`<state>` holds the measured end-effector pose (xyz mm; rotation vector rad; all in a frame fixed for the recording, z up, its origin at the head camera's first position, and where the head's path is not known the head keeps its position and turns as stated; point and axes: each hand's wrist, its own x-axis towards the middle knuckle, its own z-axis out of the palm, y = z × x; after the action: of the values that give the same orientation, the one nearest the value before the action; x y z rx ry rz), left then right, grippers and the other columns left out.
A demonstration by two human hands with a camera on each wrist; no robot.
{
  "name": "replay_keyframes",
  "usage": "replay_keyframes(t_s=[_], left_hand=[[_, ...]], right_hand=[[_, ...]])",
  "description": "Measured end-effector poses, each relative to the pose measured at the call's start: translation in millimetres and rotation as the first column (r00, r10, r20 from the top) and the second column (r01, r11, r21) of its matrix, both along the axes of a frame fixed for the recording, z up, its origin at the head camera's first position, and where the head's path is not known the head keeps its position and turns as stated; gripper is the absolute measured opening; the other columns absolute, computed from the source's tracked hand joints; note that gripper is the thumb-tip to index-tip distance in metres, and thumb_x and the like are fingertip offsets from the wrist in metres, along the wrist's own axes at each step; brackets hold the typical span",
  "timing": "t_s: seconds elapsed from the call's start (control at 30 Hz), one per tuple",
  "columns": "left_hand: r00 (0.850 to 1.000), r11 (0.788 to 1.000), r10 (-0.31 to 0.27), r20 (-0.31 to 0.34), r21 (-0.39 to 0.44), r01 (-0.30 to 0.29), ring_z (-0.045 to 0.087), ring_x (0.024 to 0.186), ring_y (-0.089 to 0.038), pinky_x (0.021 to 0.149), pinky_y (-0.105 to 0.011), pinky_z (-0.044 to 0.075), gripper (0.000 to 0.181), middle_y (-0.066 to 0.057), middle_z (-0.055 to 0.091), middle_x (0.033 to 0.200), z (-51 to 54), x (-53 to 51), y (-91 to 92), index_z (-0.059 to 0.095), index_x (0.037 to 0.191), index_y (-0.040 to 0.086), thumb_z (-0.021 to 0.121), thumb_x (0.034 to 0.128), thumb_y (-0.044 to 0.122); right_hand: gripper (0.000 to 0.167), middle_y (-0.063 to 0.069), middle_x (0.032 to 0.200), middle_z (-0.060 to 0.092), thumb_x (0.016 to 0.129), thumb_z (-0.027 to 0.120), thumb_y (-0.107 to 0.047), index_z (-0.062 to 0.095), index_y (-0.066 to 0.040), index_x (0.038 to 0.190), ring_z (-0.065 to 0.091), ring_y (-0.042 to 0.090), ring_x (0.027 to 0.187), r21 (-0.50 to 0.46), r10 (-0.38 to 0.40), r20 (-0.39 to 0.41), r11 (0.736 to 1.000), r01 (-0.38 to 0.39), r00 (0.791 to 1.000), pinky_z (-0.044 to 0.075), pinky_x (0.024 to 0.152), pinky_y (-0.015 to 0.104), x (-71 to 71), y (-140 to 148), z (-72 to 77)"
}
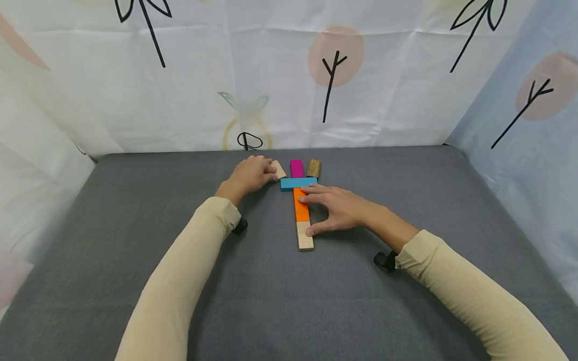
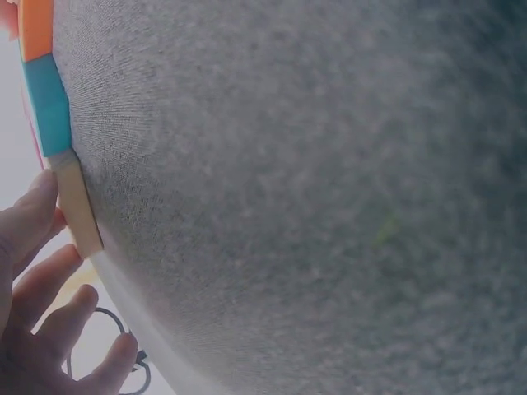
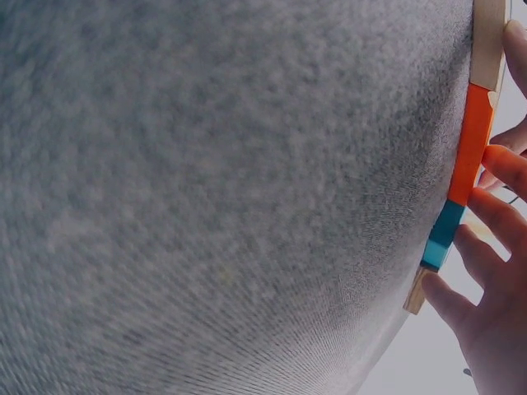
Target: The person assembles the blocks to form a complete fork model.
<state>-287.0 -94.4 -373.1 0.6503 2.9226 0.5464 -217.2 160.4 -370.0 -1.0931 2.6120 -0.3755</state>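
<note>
A pale wooden block (image 1: 278, 169) lies slanted at the upper left of a flat block arrangement. My left hand (image 1: 252, 174) pinches it between thumb and fingers; its wooden side (image 2: 78, 210) shows in the left wrist view. Beside it stand a magenta block (image 1: 296, 168) and a brown grainy block (image 1: 314, 167), both above a crosswise blue block (image 1: 289, 184). Below the blue one, an orange block (image 1: 301, 209) and a second pale wooden block (image 1: 305, 241) form a column. My right hand (image 1: 340, 206) rests with spread fingers on the blocks along the right side.
A grey cloth-covered table (image 1: 275, 310) lies under the blocks. White printed fabric (image 1: 274, 68) hangs behind it, with more fabric at the left and right sides. Dark wrist straps (image 1: 385, 261) show below the sleeves.
</note>
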Motion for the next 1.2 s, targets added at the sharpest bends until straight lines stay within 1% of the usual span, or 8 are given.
replay_keyframes(t_s=[0.17,0.43,0.6,0.63,0.67,0.83,0.87,1.2], left_hand=[[1.000,1.000,-0.007,0.014,-0.009,0.007,0.050,0.132,-0.034,0.107,-0.048,0.042,0.034,-0.014,0.053,0.145,0.8,-0.7,3.1,0.069,0.126,0.004,0.065,0.0988,0.023],[1.000,1.000,0.002,0.018,-0.007,-0.002,0.049,0.133,-0.035,0.106,-0.048,0.043,0.034,-0.014,0.051,0.146,-1.7,-2.0,3.6,0.068,0.126,0.004,0.064,0.0991,0.023],[1.000,1.000,0.005,0.026,0.015,-0.006,0.053,0.129,-0.035,0.100,-0.046,0.047,0.030,-0.013,0.052,0.146,-1.0,-0.9,2.9,0.072,0.121,0.003,0.064,0.0990,0.022],[1.000,1.000,0.000,0.014,0.019,-0.001,0.055,0.127,-0.035,0.097,-0.045,0.049,0.029,-0.014,0.053,0.144,-0.3,0.0,3.0,0.074,0.118,0.002,0.065,0.0985,0.022],[1.000,1.000,-0.001,0.016,0.022,0.001,0.055,0.126,-0.035,0.096,-0.045,0.049,0.028,-0.014,0.053,0.144,-0.5,-0.3,2.8,0.074,0.117,0.002,0.065,0.0984,0.021],[1.000,1.000,-0.003,0.020,0.028,0.003,0.056,0.125,-0.035,0.095,-0.045,0.049,0.029,-0.013,0.053,0.144,-1.5,-1.7,2.8,0.073,0.119,0.002,0.066,0.0982,0.021],[0.999,1.000,0.001,0.032,0.028,-0.002,0.055,0.127,-0.035,0.097,-0.046,0.048,0.030,-0.013,0.052,0.145,-1.7,-2.3,3.1,0.072,0.121,0.002,0.065,0.0986,0.022],[0.999,0.999,0.021,0.032,0.027,-0.022,0.053,0.129,-0.034,0.101,-0.046,0.047,0.034,-0.012,0.052,0.146,-0.5,0.7,4.2,0.068,0.126,0.004,0.066,0.0983,0.023]], right_hand=[[0.082,0.006,0.162,0.030,0.084,0.070,-0.062,0.050,-0.016,0.149,0.022,0.033,0.150,-0.003,-0.003,-0.005,1.000,0.003,1.000,0.026,0.112,0.065,-0.3,0.9,-1.5],[0.082,0.006,0.162,0.030,0.084,0.070,-0.062,0.050,-0.016,0.149,0.022,0.032,0.150,-0.001,-0.009,0.001,1.000,0.009,1.000,0.026,0.112,0.065,-0.5,0.0,-1.7],[0.082,0.006,0.162,0.030,0.084,0.070,-0.062,0.050,-0.016,0.149,0.021,0.033,0.150,0.000,-0.011,0.006,1.000,0.011,1.000,0.026,0.112,0.066,0.2,-0.1,-0.2],[0.082,0.006,0.162,0.030,0.084,0.070,-0.062,0.050,-0.016,0.149,0.021,0.033,0.150,-0.001,-0.011,0.007,1.000,0.011,1.000,0.026,0.112,0.066,0.4,-0.1,0.0],[0.082,0.006,0.162,0.029,0.084,0.070,-0.062,0.050,-0.016,0.149,0.021,0.033,0.150,-0.001,-0.011,0.007,1.000,0.011,1.000,0.026,0.112,0.066,0.5,0.0,0.1],[0.083,0.006,0.162,0.029,0.084,0.070,-0.062,0.049,-0.016,0.149,0.021,0.032,0.150,0.000,-0.011,0.005,1.000,0.011,1.000,0.026,0.111,0.066,1.1,0.2,0.6],[0.083,0.006,0.162,0.029,0.083,0.070,-0.062,0.049,-0.016,0.149,0.021,0.033,0.150,0.000,-0.010,0.004,1.000,0.010,1.000,0.026,0.111,0.066,1.2,0.2,0.8],[0.083,0.006,0.162,0.029,0.083,0.070,-0.063,0.049,-0.016,0.149,0.022,0.032,0.150,-0.004,-0.012,0.002,1.000,0.012,1.000,0.027,0.112,0.065,1.1,0.3,-0.7]])
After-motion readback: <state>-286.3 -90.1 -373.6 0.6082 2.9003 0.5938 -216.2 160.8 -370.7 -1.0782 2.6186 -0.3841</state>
